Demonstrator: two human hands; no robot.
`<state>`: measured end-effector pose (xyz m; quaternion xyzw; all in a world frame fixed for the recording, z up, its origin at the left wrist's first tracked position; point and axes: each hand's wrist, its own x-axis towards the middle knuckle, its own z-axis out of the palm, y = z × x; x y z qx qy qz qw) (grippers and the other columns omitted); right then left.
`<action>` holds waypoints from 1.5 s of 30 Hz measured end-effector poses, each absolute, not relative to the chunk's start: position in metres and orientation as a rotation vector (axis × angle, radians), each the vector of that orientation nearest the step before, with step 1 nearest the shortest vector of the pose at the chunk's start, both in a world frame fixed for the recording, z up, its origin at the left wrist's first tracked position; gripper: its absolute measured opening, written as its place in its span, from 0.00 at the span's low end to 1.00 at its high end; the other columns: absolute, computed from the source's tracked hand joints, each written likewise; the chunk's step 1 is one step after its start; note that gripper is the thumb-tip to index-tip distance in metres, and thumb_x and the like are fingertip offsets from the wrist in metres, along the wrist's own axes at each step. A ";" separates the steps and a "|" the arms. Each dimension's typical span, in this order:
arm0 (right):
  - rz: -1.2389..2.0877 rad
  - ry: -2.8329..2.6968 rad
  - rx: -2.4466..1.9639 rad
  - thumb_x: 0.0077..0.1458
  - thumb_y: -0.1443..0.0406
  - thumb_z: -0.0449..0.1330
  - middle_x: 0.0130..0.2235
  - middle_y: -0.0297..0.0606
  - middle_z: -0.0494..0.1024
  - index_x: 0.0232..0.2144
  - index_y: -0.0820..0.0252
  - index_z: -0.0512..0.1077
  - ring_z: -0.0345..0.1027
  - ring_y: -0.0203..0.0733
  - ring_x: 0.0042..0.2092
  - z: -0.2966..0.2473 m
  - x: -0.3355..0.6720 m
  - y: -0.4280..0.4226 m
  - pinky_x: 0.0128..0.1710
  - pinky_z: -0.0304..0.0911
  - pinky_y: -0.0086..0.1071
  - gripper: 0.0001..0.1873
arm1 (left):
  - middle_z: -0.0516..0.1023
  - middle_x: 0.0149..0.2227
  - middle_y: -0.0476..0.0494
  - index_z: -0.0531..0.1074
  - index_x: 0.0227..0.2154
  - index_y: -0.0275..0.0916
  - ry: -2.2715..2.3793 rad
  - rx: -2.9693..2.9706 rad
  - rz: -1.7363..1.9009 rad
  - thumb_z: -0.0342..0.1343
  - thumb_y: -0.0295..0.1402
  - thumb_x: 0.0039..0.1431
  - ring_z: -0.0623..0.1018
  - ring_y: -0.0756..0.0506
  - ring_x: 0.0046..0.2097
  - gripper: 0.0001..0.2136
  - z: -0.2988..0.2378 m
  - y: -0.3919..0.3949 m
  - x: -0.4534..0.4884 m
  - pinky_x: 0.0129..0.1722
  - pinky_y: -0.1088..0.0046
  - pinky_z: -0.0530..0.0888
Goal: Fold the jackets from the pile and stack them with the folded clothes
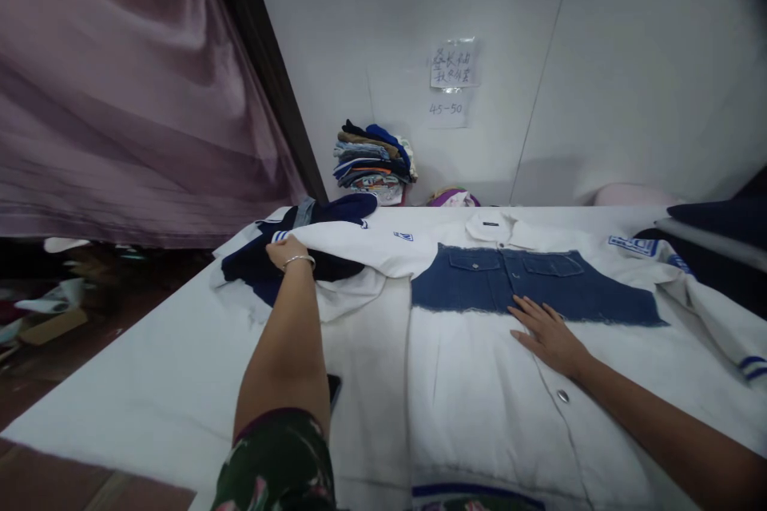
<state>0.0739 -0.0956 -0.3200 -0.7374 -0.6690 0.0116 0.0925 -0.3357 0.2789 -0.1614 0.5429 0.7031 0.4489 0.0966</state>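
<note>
Where left hand (286, 252) grasps, the cuff (280, 236) partly hides

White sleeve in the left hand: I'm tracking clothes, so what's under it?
Dark clothes show past both edges of the sleeve; whatever it covers directly can't be seen.

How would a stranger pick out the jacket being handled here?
Start at the white table: spread across its middle and right is a white jacket, front side up. The left hand grips a striped cuff, and the right hand rests on the jacket's front. Its frayed-edged blue chest band sets it apart from the dark clothes near that cuff.
</note>
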 end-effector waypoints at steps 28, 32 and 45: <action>0.283 -1.878 -2.127 0.60 0.47 0.46 0.67 0.45 0.49 0.62 0.54 0.58 0.38 0.52 0.67 -0.293 0.061 -0.089 0.63 0.34 0.54 0.33 | 0.44 0.68 0.43 0.54 0.64 0.42 0.997 2.849 -0.080 0.34 0.53 0.62 0.45 0.40 0.68 0.32 -0.276 0.050 -0.110 0.64 0.53 0.46; 0.418 -1.838 -2.131 0.57 0.46 0.50 0.67 0.43 0.49 0.63 0.53 0.55 0.39 0.51 0.67 -0.277 0.065 -0.084 0.64 0.35 0.51 0.36 | 0.43 0.68 0.42 0.49 0.66 0.40 1.069 2.889 -0.155 0.31 0.53 0.63 0.44 0.40 0.68 0.33 -0.291 0.040 -0.110 0.64 0.51 0.46; 0.213 -1.437 -2.450 0.57 0.55 0.53 0.63 0.50 0.59 0.58 0.61 0.64 0.49 0.56 0.64 -0.269 0.200 -0.235 0.61 0.47 0.52 0.29 | 0.45 0.68 0.41 0.51 0.65 0.40 1.075 2.955 -0.155 0.34 0.50 0.64 0.47 0.41 0.68 0.31 -0.289 0.047 -0.107 0.63 0.52 0.49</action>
